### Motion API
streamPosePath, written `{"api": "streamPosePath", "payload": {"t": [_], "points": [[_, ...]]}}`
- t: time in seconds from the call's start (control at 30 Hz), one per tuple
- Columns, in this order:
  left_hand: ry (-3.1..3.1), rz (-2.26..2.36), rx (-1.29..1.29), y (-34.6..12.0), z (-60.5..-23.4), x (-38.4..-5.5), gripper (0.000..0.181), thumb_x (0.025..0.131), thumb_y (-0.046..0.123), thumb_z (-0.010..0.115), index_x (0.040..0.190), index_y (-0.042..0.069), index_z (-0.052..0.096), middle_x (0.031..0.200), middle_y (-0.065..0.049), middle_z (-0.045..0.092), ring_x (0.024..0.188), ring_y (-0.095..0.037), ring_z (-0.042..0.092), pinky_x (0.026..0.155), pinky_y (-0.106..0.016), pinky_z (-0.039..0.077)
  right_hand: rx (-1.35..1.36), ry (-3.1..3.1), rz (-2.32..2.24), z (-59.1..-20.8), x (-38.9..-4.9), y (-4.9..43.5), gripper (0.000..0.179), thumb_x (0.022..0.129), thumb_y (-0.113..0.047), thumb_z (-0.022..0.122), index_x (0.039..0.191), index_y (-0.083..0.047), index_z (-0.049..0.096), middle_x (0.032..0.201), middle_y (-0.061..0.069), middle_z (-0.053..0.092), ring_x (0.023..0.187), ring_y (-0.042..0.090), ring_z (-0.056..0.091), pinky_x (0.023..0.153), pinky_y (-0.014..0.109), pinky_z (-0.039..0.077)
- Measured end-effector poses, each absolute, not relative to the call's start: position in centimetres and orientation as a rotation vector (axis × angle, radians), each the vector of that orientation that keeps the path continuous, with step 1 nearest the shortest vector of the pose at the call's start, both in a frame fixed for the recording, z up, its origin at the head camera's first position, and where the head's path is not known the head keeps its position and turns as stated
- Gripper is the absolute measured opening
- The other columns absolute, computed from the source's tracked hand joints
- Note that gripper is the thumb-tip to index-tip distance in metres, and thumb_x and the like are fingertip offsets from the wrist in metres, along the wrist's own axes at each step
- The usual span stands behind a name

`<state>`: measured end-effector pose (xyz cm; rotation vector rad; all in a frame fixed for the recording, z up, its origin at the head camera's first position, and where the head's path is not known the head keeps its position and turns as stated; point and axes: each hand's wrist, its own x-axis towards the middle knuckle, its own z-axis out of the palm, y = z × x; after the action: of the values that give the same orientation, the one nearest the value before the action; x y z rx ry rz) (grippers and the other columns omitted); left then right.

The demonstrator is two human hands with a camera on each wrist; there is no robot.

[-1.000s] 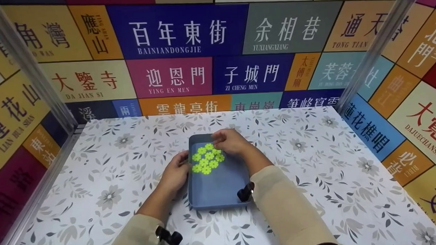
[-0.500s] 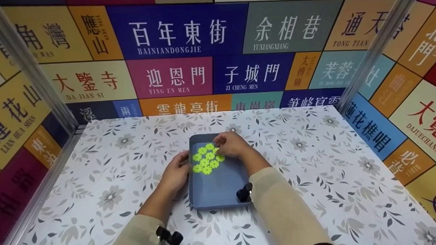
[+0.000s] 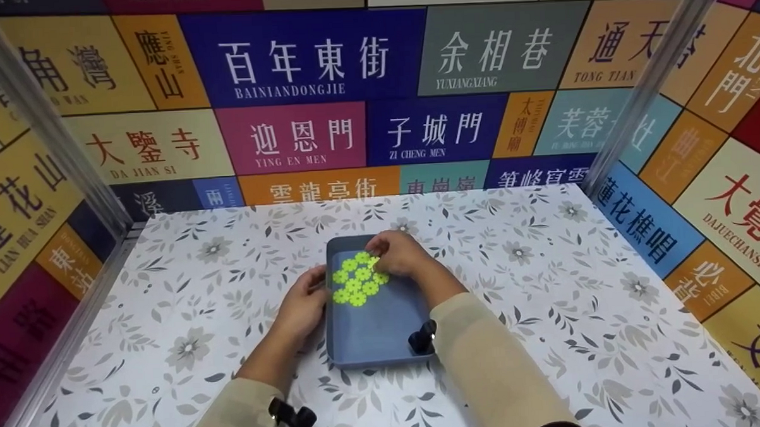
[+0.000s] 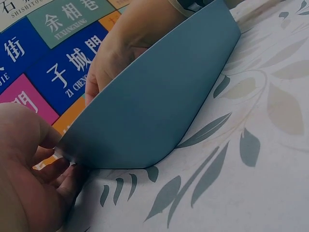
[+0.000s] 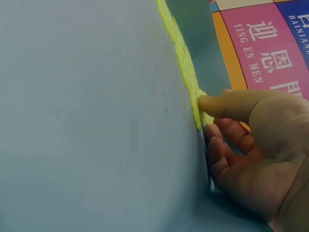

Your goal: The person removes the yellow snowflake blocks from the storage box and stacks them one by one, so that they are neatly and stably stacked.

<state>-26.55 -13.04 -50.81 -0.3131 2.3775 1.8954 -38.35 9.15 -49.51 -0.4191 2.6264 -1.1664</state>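
A blue-grey rectangular tray [image 3: 378,340] lies on the table. In its far left part, several yellow-green flower-shaped pieces [image 3: 357,282] sit joined in a flat cluster. My left hand [image 3: 304,308] holds the tray's left wall; in the left wrist view, thumb and fingers meet at the tray's edge. Over the cluster's right side, my right hand [image 3: 399,254] pinches one flower-shaped piece [image 5: 207,117] between thumb and fingers. That piece touches or overlaps the cluster's edge; whether it is joined to it I cannot tell. The fingers partly hide it.
The table [image 3: 187,296] has a white cloth with grey leaves and flowers. Panels with coloured lettering [image 3: 305,58] close off the back and both sides. Metal posts [image 3: 650,84] stand at the back corners. A black wrist camera [image 3: 422,337] hangs over the tray's near right edge.
My right hand has come slightly nearer to me over the cluster's right side, and its piece now lies against the cluster. The left hand stays at the tray. The head view has shifted a little.
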Motion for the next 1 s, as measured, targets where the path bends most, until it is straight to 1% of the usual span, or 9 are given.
{"api": "streamPosePath", "payload": {"t": [0.17, 0.27, 0.37, 0.43, 0.5, 0.6, 0.77, 0.9, 1.0], "points": [[2.377, 1.946, -0.267, -12.9, -51.0, -26.5, 0.058, 0.101, 0.012, 0.056, 0.159, 0.014, 0.050, 0.164, -0.009, 0.052, 0.156, -0.032, 0.046, 0.131, -0.049, 0.037, -0.423, 2.627, -1.222, -49.2, -37.9, 9.2, 0.032, 0.091, -0.001, 0.073, 0.122, -0.010, 0.076, 0.116, 0.008, 0.074, 0.110, 0.025, 0.068, 0.096, 0.043, 0.059], [2.362, 1.984, -0.249, -12.9, -51.2, -26.5, 0.060, 0.100, 0.010, 0.056, 0.159, 0.012, 0.049, 0.164, -0.012, 0.052, 0.155, -0.033, 0.047, 0.129, -0.049, 0.040, -0.410, 2.614, -1.260, -49.2, -37.9, 9.3, 0.031, 0.093, -0.001, 0.071, 0.123, -0.009, 0.076, 0.115, 0.008, 0.075, 0.108, 0.025, 0.069, 0.091, 0.039, 0.060], [2.353, 1.980, -0.274, -12.9, -51.2, -26.5, 0.060, 0.100, 0.010, 0.055, 0.159, 0.013, 0.049, 0.164, -0.011, 0.051, 0.155, -0.032, 0.047, 0.129, -0.049, 0.040, -0.388, 2.594, -1.308, -49.1, -37.9, 9.2, 0.030, 0.093, -0.002, 0.071, 0.122, -0.009, 0.076, 0.114, 0.008, 0.076, 0.104, 0.023, 0.070, 0.083, 0.034, 0.060], [2.353, 1.962, -0.297, -12.9, -51.2, -26.6, 0.060, 0.100, 0.011, 0.056, 0.159, 0.015, 0.049, 0.164, -0.009, 0.052, 0.156, -0.031, 0.046, 0.130, -0.049, 0.039, -0.364, 2.569, -1.350, -48.9, -38.0, 9.1, 0.030, 0.094, -0.003, 0.071, 0.124, -0.008, 0.076, 0.114, 0.008, 0.076, 0.103, 0.023, 0.070, 0.080, 0.031, 0.059], [2.351, 1.945, -0.323, -12.9, -51.1, -26.7, 0.059, 0.100, 0.012, 0.056, 0.159, 0.017, 0.049, 0.164, -0.006, 0.052, 0.156, -0.030, 0.046, 0.131, -0.049, 0.037, -0.334, 2.540, -1.393, -48.6, -38.0, 9.1, 0.031, 0.095, -0.005, 0.072, 0.126, -0.008, 0.075, 0.115, 0.008, 0.075, 0.103, 0.022, 0.070, 0.081, 0.031, 0.059], [2.343, 1.938, -0.349, -12.9, -51.0, -26.7, 0.058, 0.101, 0.013, 0.057, 0.158, 0.020, 0.050, 0.163, -0.004, 0.052, 0.156, -0.028, 0.047, 0.132, -0.048, 0.037, -0.270, 2.478, -1.476, -48.0, -38.1, 9.3, 0.032, 0.097, -0.008, 0.072, 0.129, -0.008, 0.074, 0.115, 0.007, 0.074, 0.103, 0.021, 0.070, 0.086, 0.034, 0.061], [2.333, 1.958, -0.357, -12.9, -51.1, -26.6, 0.058, 0.101, 0.013, 0.058, 0.158, 0.020, 0.051, 0.163, -0.005, 0.052, 0.154, -0.029, 0.048, 0.130, -0.048, 0.039, -0.261, 2.408, -1.624, -46.3, -38.0, 9.6, 0.029, 0.098, -0.007, 0.072, 0.127, -0.011, 0.075, 0.115, 0.008, 0.074, 0.103, 0.020, 0.071, 0.096, 0.041, 0.064], [2.357, 1.952, -0.355, -13.0, -51.2, -26.6, 0.056, 0.101, 0.015, 0.059, 0.157, 0.019, 0.052, 0.162, -0.005, 0.054, 0.154, -0.029, 0.049, 0.130, -0.048, 0.039, -0.290, 2.373, -1.738, -44.7, -37.1, 10.1, 0.028, 0.097, -0.006, 0.073, 0.124, -0.012, 0.077, 0.116, 0.008, 0.074, 0.103, 0.020, 0.072, 0.095, 0.039, 0.065], [2.374, 1.954, -0.336, -13.0, -51.3, -26.5, 0.056, 0.101, 0.015, 0.059, 0.157, 0.016, 0.052, 0.162, -0.007, 0.054, 0.153, -0.030, 0.050, 0.130, -0.049, 0.039, -0.258, 2.320, -1.837, -43.7, -36.2, 10.9, 0.026, 0.098, -0.007, 0.074, 0.124, -0.011, 0.077, 0.115, 0.009, 0.073, 0.103, 0.020, 0.072, 0.096, 0.040, 0.065]]}}
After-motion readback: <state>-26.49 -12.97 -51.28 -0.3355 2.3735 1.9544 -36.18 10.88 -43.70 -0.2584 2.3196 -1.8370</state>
